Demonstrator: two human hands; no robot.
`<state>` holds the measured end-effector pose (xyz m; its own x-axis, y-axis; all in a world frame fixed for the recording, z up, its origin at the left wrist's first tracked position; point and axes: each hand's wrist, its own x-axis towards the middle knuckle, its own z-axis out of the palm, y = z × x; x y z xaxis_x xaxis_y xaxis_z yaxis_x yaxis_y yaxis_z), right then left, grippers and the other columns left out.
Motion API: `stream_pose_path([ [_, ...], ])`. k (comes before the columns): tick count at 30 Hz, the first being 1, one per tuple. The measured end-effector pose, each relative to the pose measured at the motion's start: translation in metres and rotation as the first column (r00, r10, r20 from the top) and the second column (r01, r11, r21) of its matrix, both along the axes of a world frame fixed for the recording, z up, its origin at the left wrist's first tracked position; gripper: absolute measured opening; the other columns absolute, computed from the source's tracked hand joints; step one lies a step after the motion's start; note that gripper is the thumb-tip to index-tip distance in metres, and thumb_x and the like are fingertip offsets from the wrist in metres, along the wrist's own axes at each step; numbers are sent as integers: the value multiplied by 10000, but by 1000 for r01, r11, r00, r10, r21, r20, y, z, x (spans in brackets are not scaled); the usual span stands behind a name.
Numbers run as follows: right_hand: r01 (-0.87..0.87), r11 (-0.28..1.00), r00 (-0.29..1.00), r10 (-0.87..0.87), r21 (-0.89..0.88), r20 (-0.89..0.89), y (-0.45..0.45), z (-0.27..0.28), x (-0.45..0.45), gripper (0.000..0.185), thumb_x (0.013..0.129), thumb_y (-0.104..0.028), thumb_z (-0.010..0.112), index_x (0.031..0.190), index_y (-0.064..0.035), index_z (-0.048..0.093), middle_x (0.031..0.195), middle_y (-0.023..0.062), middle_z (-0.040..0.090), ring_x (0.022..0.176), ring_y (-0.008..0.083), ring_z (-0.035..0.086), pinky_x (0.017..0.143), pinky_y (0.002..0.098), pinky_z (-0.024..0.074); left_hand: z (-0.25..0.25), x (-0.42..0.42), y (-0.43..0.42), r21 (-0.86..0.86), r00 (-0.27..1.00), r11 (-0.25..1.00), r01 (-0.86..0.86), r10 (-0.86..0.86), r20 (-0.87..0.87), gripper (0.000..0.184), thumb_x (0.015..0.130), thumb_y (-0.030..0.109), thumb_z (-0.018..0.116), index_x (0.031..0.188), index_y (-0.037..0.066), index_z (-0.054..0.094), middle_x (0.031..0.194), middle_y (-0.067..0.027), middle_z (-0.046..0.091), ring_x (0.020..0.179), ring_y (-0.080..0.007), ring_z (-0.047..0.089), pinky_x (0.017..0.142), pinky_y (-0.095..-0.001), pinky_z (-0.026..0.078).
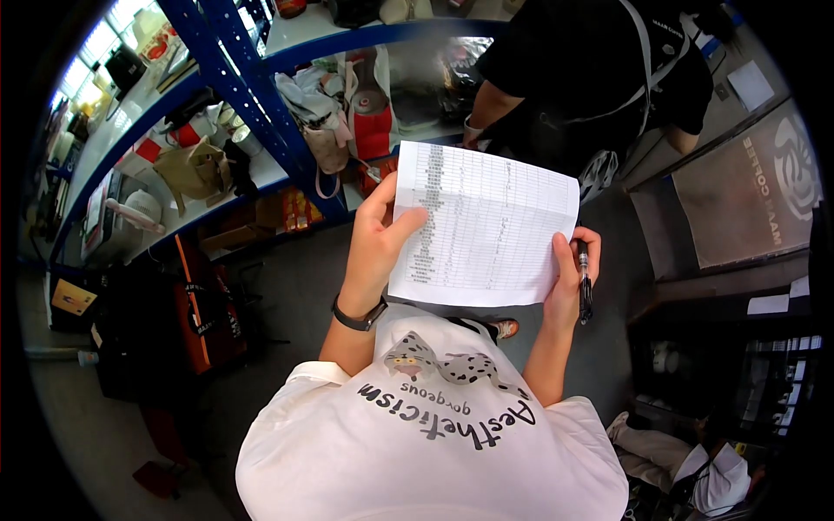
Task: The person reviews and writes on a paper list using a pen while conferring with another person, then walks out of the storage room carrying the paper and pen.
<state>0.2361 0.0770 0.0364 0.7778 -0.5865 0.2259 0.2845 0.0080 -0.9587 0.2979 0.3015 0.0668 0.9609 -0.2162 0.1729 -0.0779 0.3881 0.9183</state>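
A printed sheet (486, 230) of white paper, ruled into a dense table, hangs in the air in front of the person's chest, held between both hands. A crease crosses it from side to side, so it bends slightly instead of lying flat; the small print cannot be read.

The left hand (373, 247) pinches the left edge, thumb laid over the face, the other fingers mostly hidden behind. The right hand (566, 282) grips the opposite edge with its thumb in front, and its curled fingers also hold a black pen (585, 291), which lies just outside the sheet with one end pointing down toward the wrist.

The paper should be very light and limp, ready to sag or buckle along the crease and easy to wrinkle or tear. The side margins, taken gently near mid-height, look the best hold; the pen, stiff and slim, is best taken around its barrel.

A dark wristband (358, 314) circles the left wrist, above a white printed T-shirt (426, 460). Beyond the sheet, a person in black (599, 61) stands near blue metal shelving (282, 122) bearing bags and other goods. Grey floor (300, 317) shows below, with a shoe (506, 329) near the shirt's hem.
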Motion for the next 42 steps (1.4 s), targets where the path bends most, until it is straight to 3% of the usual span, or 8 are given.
stream_pose_path([
  [19,38,999,999,-38,-18,-26,0,0,-7,191,798,-125,668,875,-64,505,746,-48,370,685,40,336,625,176,269,3,-3,0,1,1000,1000,-4,4,-12,339,800,28,551,1129,-52,534,1022,-109,639,875,-136,610,784,-232,457],
  [36,5,999,1000,-4,42,-20,1,2,-11,188,803,-120,666,889,-74,505,753,-56,391,694,33,348,640,170,292,-6,-7,3,19,1000,1000,0,1,-25,340,822,-10,539,1160,-46,535,1026,-63,619,894,-104,571,781,-214,436],
  [42,21,1000,999,-22,-4,-37,-6,-2,-12,194,791,-106,675,872,-78,502,710,-71,390,634,20,333,558,162,278,-2,-7,-6,-33,998,999,14,-16,-54,345,827,-7,524,1169,-56,523,1024,-72,620,870,-103,586,764,-215,455],
])
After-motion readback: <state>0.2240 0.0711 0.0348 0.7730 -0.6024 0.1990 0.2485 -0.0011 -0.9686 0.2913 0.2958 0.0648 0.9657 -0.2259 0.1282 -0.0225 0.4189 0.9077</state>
